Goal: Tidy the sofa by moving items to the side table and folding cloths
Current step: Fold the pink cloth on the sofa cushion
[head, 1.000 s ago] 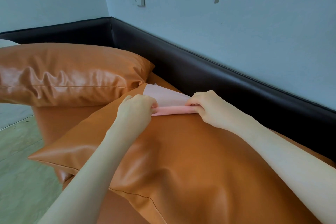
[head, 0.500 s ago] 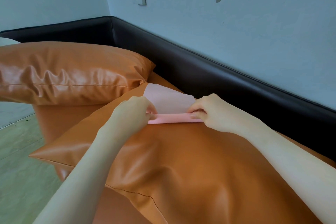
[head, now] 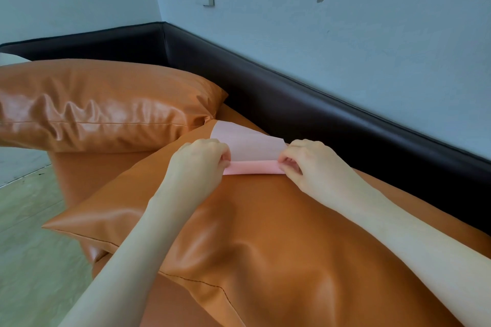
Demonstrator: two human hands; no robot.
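both hands have drawn nearer; left hand (head: 198,160) and right hand (head: 309,160) pinch the pink cloth (head: 248,148)'s rolled near edge at the cushion (head: 265,233)'s far corner.

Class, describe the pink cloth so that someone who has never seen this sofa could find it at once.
Start at the orange sofa with its dark backrest. On the nearer cushion lies the pink cloth, pinched at each end by the left hand and right hand. It is the only pink thing.
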